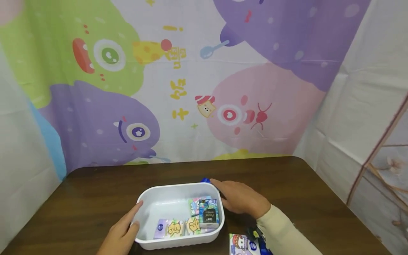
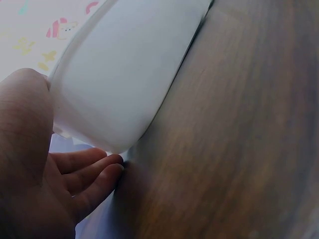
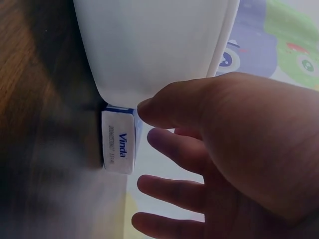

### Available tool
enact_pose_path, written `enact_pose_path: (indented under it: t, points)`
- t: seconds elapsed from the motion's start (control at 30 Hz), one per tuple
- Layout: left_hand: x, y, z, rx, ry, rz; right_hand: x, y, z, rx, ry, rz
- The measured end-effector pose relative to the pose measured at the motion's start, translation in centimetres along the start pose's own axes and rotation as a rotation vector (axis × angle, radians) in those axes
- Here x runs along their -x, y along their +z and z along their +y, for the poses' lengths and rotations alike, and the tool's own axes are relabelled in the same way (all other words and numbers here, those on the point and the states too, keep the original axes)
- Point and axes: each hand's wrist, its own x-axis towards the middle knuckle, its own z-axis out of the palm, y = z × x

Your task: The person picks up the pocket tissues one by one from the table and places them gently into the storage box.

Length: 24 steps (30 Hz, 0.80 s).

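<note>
A white plastic basin [image 1: 178, 242] stands on the table with several small printed tissue packs [image 1: 170, 228] inside. On top of these, at the right end, lies a dark blue-green pack marked "Face" [image 1: 209, 212]. My left hand [image 1: 122, 232] rests against the basin's left end, thumb and fingers spread along its outside. My right hand [image 1: 243, 196] is at the far right corner, fingers extended and apart. Just below its thumb, a white and blue Vinda tissue pack [image 3: 118, 142] stands against the basin's outer wall; whether the thumb touches it, I cannot tell.
Near the right forearm lies a cartoon-printed pack [image 1: 240, 244], with dark and blue items [image 1: 255, 233] partly hidden by the sleeve. A dark wooden table [image 1: 105, 187] carries everything. Behind it hangs a cartoon-printed cloth [image 1: 191, 141].
</note>
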Motion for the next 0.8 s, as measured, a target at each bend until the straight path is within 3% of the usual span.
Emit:
enact_pose_path:
  t: [0.23, 0.63, 0.8]
  points:
    - [0.1, 0.7, 0.1, 0.003, -0.025, 0.001, 0.4, 0.3, 0.4, -0.014, -0.001, -0.026]
    - [-0.2, 0.0, 0.2, -0.002, -0.008, 0.007, 0.0, -0.8, 0.3, -0.034, 0.032, -0.035]
    - [-0.1, -0.1, 0.3, -0.009, -0.017, 0.003, 0.1, -1.2, 0.3, 0.019, 0.030, 0.007]
